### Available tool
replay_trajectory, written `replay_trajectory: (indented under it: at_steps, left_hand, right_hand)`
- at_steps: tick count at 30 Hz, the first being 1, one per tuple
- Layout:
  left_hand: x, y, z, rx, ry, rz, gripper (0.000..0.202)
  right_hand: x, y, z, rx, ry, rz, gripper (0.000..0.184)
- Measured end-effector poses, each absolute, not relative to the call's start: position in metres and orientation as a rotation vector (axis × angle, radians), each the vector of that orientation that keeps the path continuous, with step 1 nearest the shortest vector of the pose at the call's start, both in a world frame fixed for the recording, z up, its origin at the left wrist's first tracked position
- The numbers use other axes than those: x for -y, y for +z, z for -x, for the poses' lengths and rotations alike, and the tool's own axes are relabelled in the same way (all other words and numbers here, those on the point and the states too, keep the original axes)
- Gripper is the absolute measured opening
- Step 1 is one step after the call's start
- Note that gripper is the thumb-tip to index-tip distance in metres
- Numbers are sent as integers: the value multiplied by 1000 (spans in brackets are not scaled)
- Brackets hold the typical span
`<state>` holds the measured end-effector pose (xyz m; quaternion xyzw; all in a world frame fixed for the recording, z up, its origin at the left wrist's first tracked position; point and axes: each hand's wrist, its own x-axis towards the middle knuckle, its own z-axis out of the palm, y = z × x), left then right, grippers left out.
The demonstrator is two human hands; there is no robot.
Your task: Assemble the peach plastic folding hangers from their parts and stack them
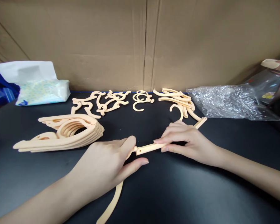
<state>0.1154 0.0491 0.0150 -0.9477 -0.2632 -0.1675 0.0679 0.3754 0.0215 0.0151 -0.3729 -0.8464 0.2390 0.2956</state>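
Observation:
My left hand [105,161] is closed around a pale-peach hanger piece, mostly hidden by the fingers. A curved hanger strip [113,205] runs out below that hand toward the front. Between finger and thumb, my right hand [189,141] pinches a straight-looking hanger arm [148,149]. Its near end, with a small hole, meets the piece at my left fingertips; whether the two are joined I cannot tell. Just behind my right hand a hook [177,109] sticks up, and another strip end [201,122] shows past the knuckles.
Folded hangers [84,141] lie stacked at left. Along the back are loose curved pieces [91,107], small hooks [138,109] and hanger arms [175,99]. A tissue pack [44,90] stands back left, a clear plastic bag [231,101] back right. A cardboard wall [95,46] closes off the black table [177,193].

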Motion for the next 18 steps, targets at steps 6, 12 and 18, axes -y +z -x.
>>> replay_trajectory:
  at_steps: [6, 12, 18]
  left_hand:
    - [-51, 10, -116, 736, -469, 2786, 39]
    - [-50, 8, -114, 718, -413, 2815, 39]
    - [-50, 8, -116, 711, -501, 2842, 37]
  right_hand:
    - [-22, 14, -375, 2278, 572, 920, 20]
    - [-23, 13, -375, 2276, 521, 894, 19]
    - [-22, 13, -377, 2258, 557, 894, 20]
